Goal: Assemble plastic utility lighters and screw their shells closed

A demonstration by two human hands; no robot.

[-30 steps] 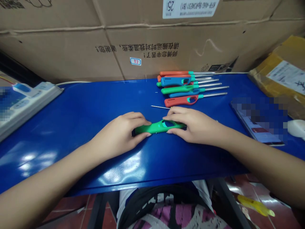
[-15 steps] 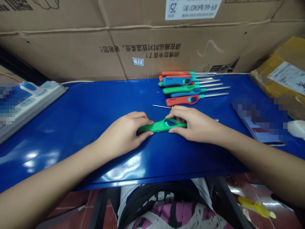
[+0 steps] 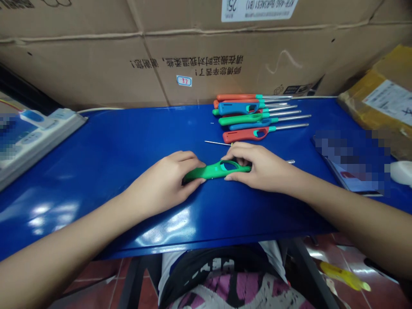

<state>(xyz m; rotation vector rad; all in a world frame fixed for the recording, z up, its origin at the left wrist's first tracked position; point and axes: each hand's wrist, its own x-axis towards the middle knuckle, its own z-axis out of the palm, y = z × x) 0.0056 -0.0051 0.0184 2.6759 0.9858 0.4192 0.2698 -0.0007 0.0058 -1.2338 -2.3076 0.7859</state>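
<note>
Both my hands hold a green gas lighter [image 3: 210, 171] level, just over the blue table. My left hand [image 3: 175, 176] is closed round its handle end. At the trigger-loop end, my right hand [image 3: 252, 165] pinches it between thumb and fingers. A bit of metal tip [image 3: 291, 162] shows beyond the right hand; the rest of the rod is hidden behind it. A thin screwdriver shaft [image 3: 217, 143] lies behind the right hand, its handle mostly covered by the fingers. Farther back lies a pile of several lighters, among them a red lighter [image 3: 246, 134] and a blue lighter [image 3: 238, 108].
A white power strip [image 3: 41, 135] lies along the left of the blue table [image 3: 128, 137]. A dark flat device [image 3: 350, 165] and a taped carton [image 3: 383, 103] are at the right. A large cardboard box [image 3: 106, 73] stands along the back edge.
The view has shifted slightly. Both hands keep the same grip on the green lighter, with no clear movement of the lighter on the table.
</note>
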